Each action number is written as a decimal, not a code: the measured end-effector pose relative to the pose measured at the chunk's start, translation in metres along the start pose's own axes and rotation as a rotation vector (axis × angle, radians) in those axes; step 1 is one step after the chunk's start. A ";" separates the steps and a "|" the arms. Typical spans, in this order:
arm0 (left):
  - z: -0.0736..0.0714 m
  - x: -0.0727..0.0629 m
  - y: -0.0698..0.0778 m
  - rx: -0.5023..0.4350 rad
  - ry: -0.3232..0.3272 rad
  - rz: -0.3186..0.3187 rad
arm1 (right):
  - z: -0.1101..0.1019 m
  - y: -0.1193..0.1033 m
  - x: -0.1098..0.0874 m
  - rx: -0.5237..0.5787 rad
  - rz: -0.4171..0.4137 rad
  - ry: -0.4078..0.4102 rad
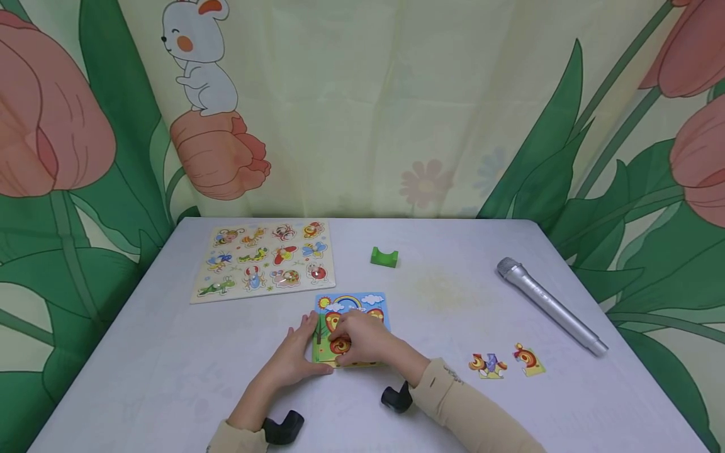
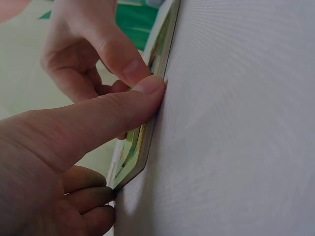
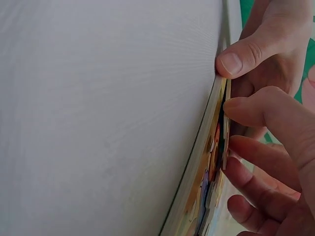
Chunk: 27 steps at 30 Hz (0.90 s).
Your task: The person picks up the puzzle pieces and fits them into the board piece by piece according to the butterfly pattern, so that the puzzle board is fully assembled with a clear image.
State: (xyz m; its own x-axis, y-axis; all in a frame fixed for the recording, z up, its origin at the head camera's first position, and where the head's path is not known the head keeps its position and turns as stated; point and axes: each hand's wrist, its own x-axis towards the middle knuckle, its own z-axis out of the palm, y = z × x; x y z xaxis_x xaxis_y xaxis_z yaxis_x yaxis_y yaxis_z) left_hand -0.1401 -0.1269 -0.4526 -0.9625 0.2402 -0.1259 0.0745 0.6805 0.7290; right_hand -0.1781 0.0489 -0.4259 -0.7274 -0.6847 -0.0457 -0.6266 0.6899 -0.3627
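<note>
A colourful jigsaw puzzle board (image 1: pixel 362 301) lies flat on the table with a sun, rainbow and snail picture. At its near left corner my left hand (image 1: pixel 296 356) holds it, thumb along the near edge and fingers by the left side. My right hand (image 1: pixel 367 336) bends over the board and pinches a puzzle piece (image 1: pixel 340 345) with a brown spiral. In the right wrist view this puzzle piece (image 3: pixel 226 118) stands slightly raised and tilted over the board, between thumb and fingers. The right hand hides part of the picture.
Two loose puzzle pieces, one with purple (image 1: pixel 488 366) and one with a spiral (image 1: pixel 529 360), lie to the right. A silver microphone (image 1: pixel 552 306) rests farther right. Behind are a green block (image 1: pixel 384 257) and an insect peg puzzle (image 1: pixel 263 259).
</note>
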 end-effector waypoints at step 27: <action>0.000 0.000 -0.001 -0.002 0.001 0.010 | 0.000 0.003 -0.005 0.091 -0.039 -0.014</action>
State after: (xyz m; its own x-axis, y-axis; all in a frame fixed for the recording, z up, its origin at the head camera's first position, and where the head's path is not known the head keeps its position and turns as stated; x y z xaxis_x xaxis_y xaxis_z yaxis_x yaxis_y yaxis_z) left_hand -0.1402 -0.1271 -0.4532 -0.9619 0.2468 -0.1178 0.0841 0.6767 0.7314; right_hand -0.1768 0.0544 -0.4268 -0.6988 -0.7140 -0.0431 -0.6255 0.6391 -0.4476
